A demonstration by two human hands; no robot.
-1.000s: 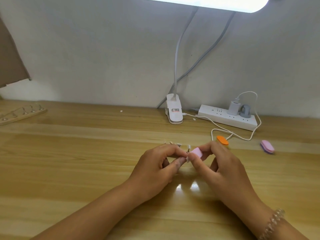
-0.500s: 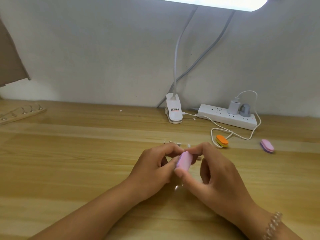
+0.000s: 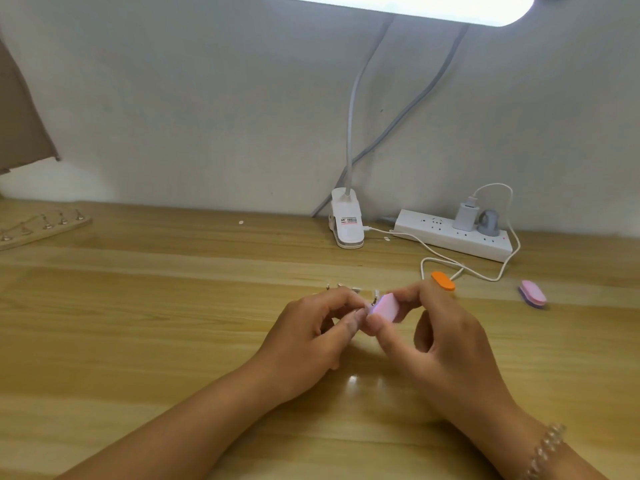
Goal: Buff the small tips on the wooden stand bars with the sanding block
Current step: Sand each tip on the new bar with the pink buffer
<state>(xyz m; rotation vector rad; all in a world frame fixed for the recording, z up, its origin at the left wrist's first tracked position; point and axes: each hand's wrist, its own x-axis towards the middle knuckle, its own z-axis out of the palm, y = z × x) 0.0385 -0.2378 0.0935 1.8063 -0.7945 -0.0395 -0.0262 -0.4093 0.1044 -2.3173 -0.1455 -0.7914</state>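
Head view: right hand (image 3: 446, 344), pinching the sanding block (image 3: 385, 306), has tilted it from upright onto the small tip (image 3: 375, 294) pinched by the left hand (image 3: 308, 334), so buffing likely continues.

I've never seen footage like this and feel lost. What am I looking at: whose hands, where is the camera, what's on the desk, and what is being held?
There is no machine here. These are a person's two bare hands, filmed by one camera worn on the head, looking down at a wooden table. The right hand pinches a pink sanding block against a small tip, which the left hand seems to pinch steady. More tips stand in a row behind the left hand. Farther back lie an orange block, another pink block, a power strip, a lamp clip and, far left, a wooden bar.
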